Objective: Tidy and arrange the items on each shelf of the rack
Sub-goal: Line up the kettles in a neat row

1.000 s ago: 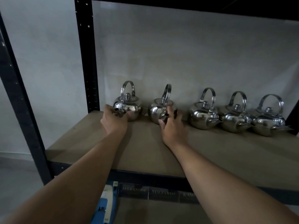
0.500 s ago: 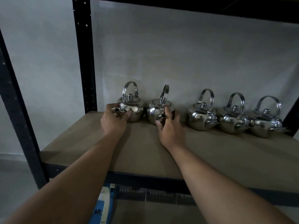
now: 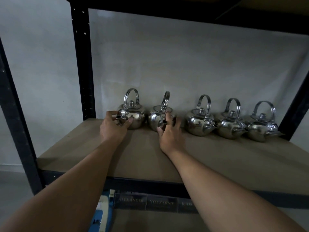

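Several shiny steel kettles stand in a row at the back of the brown shelf board (image 3: 217, 158). My left hand (image 3: 113, 128) curls around the front of the leftmost kettle (image 3: 135, 114), thumb and fingers on either side of its spout. My right hand (image 3: 170, 134) grips the second kettle (image 3: 155, 118) by its front, fingers around the spout, which points toward me. The other three kettles (image 3: 199, 123) (image 3: 229, 126) (image 3: 260, 129) stand untouched to the right, spouts pointing right.
Black rack posts stand at the back left (image 3: 83, 64) and front left (image 3: 15, 114), with another at the right (image 3: 297, 106). A dark upper shelf (image 3: 184, 9) hangs overhead. Below the board lie dark boxes with lettering (image 3: 160, 203) and a blue-white item (image 3: 100, 215).
Both hands stay on the two left kettles. The left kettle's spout has turned further to the left, and the view has shifted slightly.
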